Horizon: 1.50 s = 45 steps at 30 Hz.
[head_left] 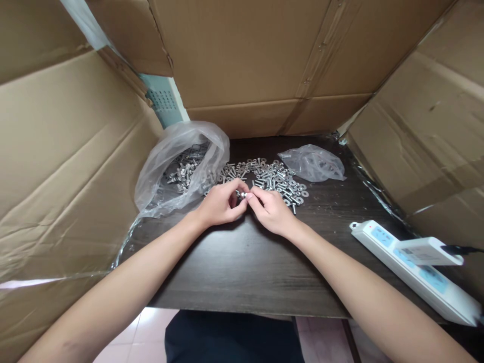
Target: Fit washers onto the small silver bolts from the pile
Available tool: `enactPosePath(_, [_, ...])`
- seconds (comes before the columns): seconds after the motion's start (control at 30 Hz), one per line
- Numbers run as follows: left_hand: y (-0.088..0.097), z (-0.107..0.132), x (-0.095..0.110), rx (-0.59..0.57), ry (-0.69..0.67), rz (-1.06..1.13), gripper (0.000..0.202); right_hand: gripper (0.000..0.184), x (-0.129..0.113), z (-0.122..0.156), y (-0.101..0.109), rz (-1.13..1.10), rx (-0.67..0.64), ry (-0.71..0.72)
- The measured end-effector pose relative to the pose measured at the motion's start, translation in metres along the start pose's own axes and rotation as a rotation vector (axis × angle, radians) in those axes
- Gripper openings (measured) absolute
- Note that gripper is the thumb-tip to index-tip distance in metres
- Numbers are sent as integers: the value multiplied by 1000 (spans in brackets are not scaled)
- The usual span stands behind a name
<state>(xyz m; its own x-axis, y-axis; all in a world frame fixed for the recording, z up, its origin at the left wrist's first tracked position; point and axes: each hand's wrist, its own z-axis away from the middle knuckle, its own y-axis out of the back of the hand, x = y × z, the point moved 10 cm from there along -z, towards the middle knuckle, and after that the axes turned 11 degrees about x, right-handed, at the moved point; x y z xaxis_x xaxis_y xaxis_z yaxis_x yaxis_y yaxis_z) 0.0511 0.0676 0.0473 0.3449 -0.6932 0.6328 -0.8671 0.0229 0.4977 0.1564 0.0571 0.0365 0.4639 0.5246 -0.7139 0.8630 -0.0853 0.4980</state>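
My left hand [222, 202] and my right hand [269, 209] meet at the middle of a dark wooden table [242, 267]. Together their fingertips pinch a small metal bolt with a nut or washer [242, 194]; which piece each hand has is too small to tell. Just behind them lies a loose pile of silver bolts, nuts and washers [274, 179]. An open clear plastic bag [181, 169] with more bolts inside sits to the left of my left hand.
A smaller crumpled plastic bag [313, 162] lies at the back right. A white power strip [416, 269] with a plugged adapter runs along the right front. Cardboard panels [264, 60] wall in the table on the left, back and right.
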Motion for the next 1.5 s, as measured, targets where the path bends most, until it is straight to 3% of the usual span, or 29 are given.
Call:
enactPosePath(0.63, [0, 0, 2, 0, -12, 3, 10, 35, 19, 1, -4, -111, -55, -193])
enactPosePath(1.03, [0, 0, 3, 8, -57, -13, 7, 31, 17, 0, -2, -120, -51, -194])
enactPosePath(1.5, [-1, 1, -4, -2, 40, -5, 17, 31, 18, 1, -2, -85, -53, -199])
